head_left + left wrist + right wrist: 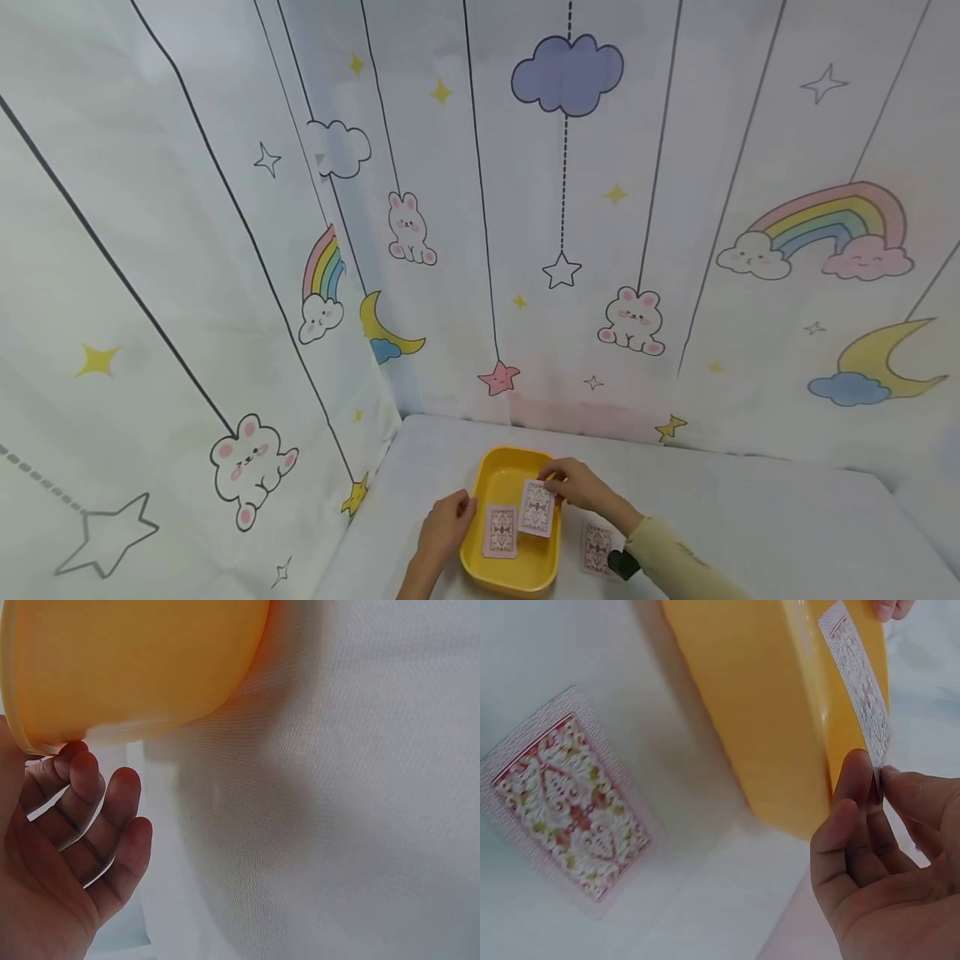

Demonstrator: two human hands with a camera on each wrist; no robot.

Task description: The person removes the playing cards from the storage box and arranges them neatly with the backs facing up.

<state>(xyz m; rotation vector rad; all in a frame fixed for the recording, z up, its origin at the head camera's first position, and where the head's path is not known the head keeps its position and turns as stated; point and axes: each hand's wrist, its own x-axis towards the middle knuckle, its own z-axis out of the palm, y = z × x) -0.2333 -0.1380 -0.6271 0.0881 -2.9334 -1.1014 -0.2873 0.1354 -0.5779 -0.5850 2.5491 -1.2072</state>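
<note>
A yellow plastic tray [512, 477] stands on the white table, with one patterned playing card [500, 531] lying back up inside it on the left. My left hand [447, 521] is at the tray's left side; in the left wrist view its thumb and index finger [73, 754] pinch the rim, the other fingers loosely bent. Over the right part of the tray, my right hand [576, 483] pinches a second playing card [861, 694] by its edge between thumb and fingers, tilted. A third playing card [597, 546] lies back up on the table, right of the tray.
The white-covered table [750, 525] extends right of the tray. Behind and to the left hangs a white curtain [450, 317] printed with clouds, stars and bunnies. A small black object [624, 564] sits at my right wrist, partly over the loose card.
</note>
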